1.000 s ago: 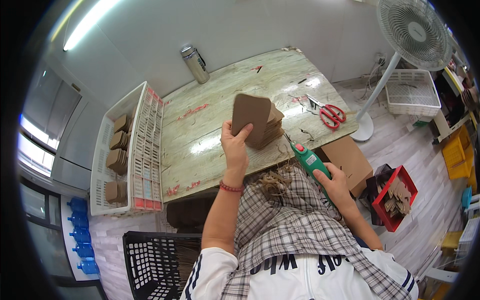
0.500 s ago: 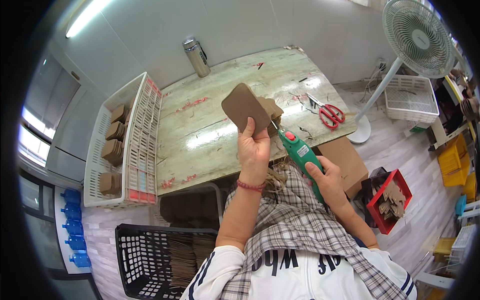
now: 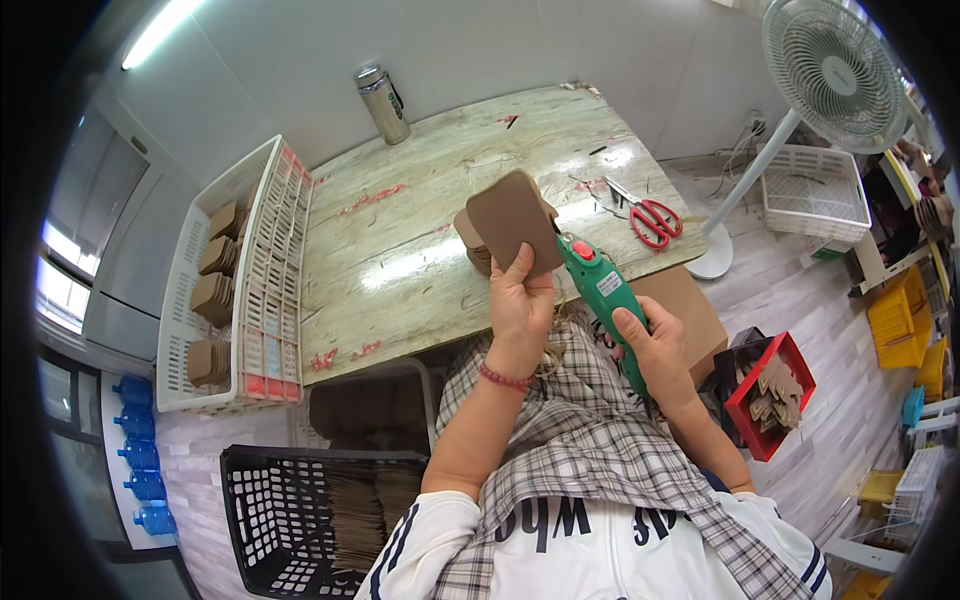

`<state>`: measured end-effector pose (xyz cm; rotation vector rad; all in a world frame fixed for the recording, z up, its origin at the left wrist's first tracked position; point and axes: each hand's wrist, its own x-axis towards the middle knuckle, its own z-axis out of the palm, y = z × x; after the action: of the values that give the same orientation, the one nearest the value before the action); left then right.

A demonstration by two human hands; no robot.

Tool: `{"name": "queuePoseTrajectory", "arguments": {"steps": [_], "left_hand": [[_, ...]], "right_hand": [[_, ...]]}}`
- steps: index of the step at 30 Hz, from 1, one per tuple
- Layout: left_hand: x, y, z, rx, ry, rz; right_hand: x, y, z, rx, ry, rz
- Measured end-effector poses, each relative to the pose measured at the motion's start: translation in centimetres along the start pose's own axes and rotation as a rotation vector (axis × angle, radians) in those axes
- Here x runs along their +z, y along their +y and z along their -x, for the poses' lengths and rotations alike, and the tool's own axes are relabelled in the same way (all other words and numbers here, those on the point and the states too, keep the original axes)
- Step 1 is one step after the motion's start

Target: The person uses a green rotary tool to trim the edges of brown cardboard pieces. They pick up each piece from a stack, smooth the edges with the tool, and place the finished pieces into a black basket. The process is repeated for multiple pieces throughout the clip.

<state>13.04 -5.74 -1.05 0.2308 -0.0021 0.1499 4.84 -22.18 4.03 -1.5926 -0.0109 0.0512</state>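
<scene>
In my left hand [image 3: 522, 305] is a flat brown piece [image 3: 510, 215] with rounded corners, pinched at its lower edge with the thumb on top and tilted up above the table. My right hand [image 3: 655, 345] wraps round a green handheld power tool [image 3: 607, 288] with a red button on top. The tool's narrow tip reaches the right edge of the brown piece; exact contact cannot be made out. Partly hidden behind the piece, a small stack of similar brown pieces [image 3: 472, 236] lies on the table [image 3: 420, 225].
Red-handled scissors [image 3: 652, 222] and dark scraps lie at the table's right. A steel flask [image 3: 382, 104] stands at the back. On the left is a white crate [image 3: 270, 290] of brown stacks, with a black crate [image 3: 250, 530] below. A fan [image 3: 740, 190] and a red box [image 3: 735, 410] are right.
My left hand and the brown piece have shifted right over the table, so the stack now shows on the piece's left. The tool's tip has moved up along the piece's right edge.
</scene>
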Motion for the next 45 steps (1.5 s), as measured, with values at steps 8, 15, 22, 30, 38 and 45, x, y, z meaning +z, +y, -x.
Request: {"name": "queuePoseTrajectory", "arguments": {"steps": [8, 15, 22, 30, 38, 45], "left_hand": [[-0.9, -0.6, 1.6, -0.101, -0.007, -0.097], [-3.5, 2.0, 0.8, -0.117, -0.147, -0.367], [-4.1, 6.7, -0.9, -0.188, -0.264, -0.647], [-3.5, 8.4, -0.2, -0.260, -0.263, -0.956], [-4.0, 7.8, 1.8, -0.419, -0.212, -0.954], [-3.5, 10.4, 1.5, -0.392, -0.322, -1.192]], "right_hand": [[-1.0, -0.6, -0.5, 0.024, 0.030, -0.051], [-3.1, -1.3, 0.0, 0.072, -0.070, 0.022], [-4.9, -1.1, 0.7, 0.092, -0.163, 0.123], [-4.6, -0.3, 1.1, 0.032, -0.158, 0.205], [-3.5, -0.1, 0.9, 0.088, -0.140, 0.208], [-4.0, -0.2, 0.8, 0.197, -0.250, 0.121]]}}
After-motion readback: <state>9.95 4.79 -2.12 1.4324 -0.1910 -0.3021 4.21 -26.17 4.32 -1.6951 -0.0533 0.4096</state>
